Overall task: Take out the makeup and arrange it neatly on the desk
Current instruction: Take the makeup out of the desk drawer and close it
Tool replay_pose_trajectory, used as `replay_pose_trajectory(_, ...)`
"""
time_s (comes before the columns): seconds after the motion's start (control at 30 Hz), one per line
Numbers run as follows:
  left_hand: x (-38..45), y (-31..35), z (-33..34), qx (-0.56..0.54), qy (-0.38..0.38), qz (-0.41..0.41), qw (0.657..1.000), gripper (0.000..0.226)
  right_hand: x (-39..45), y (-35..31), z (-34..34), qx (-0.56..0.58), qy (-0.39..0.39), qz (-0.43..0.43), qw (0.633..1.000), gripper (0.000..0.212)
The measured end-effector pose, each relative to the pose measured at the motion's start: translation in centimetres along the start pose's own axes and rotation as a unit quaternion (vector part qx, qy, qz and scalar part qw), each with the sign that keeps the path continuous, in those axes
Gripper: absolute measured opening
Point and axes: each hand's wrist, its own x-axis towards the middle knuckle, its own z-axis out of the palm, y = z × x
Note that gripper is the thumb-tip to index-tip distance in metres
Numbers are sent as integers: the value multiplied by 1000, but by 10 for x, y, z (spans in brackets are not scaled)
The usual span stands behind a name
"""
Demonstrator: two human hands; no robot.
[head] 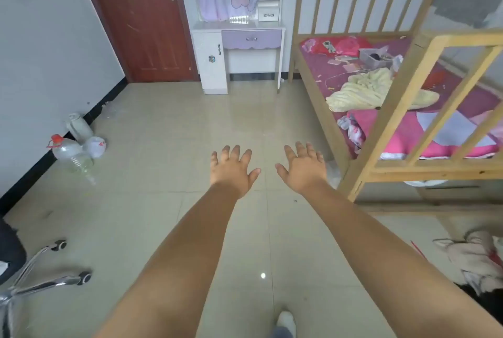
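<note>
Fingers (235,151): spread wide on both hands, holding nothing. Left hand (231,169) & right hand (303,167) held out palm-down over floor, prob. a start pose. Desk (239,30): far centre, white w/ purple drawer (251,39), shut. Makeup: not visible; likely inside.

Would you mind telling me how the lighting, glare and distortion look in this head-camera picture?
Head view: soft, even daylight with faint shadows; a small bright glare spot on the glossy floor tiles; wide-angle bending leans the bed frame and door; the dressing table looks slightly soft.
</note>
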Motion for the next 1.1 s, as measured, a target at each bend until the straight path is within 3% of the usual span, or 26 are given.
replay_pose_trajectory(0.23,167,-2,-18,6,-30,-10,999,58,166,41,-24,-7,-6,6,1000,57)
replay_pose_trajectory(0.43,301,-36,-18,-6,-36,-48,998,57,311,34,-28,-19,-10,-14,1000,54)
replay_pose_trajectory(0.77,596,-130,-65,-11,17,-48,999,54,613,5,-68,-27,10,-1,1000,53)
replay_pose_trajectory(1.1,874,-181,-92,-12,40,-27,999,54,894,11,-94,-13,35,8,999,54)
